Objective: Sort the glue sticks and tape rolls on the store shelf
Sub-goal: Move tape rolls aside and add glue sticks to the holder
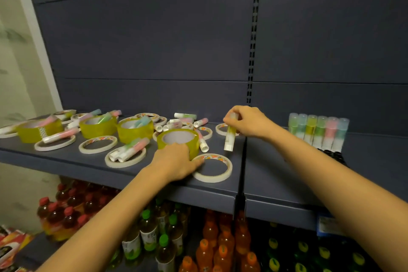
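Sorted: glue row [318,130] standing right of divider [241,161].
Remaining: pile [132,132] lying leftward.
Right hand [248,121]: pinching glue stick [229,139].
Left hand [176,161]: touching roll [178,138], grip unclear.

On the shelf's [66,155] left section, tape rolls [98,128] and loose glue sticks [129,150] lie mixed, some sticks in or across rolls. Near the seam between sections the right hand [247,121] holds 1 glue stick [229,138] upright. Further right stands a row of 6 sticks [319,131] (at the back). Bottles [223,247] sit on the level below.

Yellow tape rolls [178,140]; white rings [212,168]; pastel glue sticks [319,131]; dark blue-grey shelf [276,174].
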A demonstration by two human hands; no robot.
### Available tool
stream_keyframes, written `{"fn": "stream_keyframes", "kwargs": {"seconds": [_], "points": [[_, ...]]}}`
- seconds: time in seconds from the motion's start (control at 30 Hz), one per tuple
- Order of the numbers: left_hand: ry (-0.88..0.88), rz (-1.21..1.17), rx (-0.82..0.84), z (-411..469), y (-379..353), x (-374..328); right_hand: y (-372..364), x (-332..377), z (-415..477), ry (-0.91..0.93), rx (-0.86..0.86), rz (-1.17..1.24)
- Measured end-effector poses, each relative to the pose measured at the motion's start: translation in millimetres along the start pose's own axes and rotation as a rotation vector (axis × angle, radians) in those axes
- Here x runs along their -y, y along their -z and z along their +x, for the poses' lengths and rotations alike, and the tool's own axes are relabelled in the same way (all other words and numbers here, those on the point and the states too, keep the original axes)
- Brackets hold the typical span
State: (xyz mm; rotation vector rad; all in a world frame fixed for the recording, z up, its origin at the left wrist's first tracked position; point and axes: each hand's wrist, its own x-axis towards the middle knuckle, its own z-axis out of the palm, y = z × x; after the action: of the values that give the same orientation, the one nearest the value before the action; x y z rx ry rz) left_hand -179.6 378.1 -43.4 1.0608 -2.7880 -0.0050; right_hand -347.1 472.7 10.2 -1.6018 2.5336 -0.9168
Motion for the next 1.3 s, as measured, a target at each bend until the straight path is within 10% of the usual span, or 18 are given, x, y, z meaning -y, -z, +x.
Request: {"fn": "stream_keyframes", "kwargs": {"seconds": [0.6,1.3], "points": [[-0.363,-0.139,-0.054,59.9,29.5,-56.2,56.7,-81.6,-56.6,-0.281,-0.593,-0.133],[-0.431,-0.217,-0.097,100.2,17.4,-86.9,50.2,-101.6,-41.6,-0.367,-0.457,-0.489]]}}
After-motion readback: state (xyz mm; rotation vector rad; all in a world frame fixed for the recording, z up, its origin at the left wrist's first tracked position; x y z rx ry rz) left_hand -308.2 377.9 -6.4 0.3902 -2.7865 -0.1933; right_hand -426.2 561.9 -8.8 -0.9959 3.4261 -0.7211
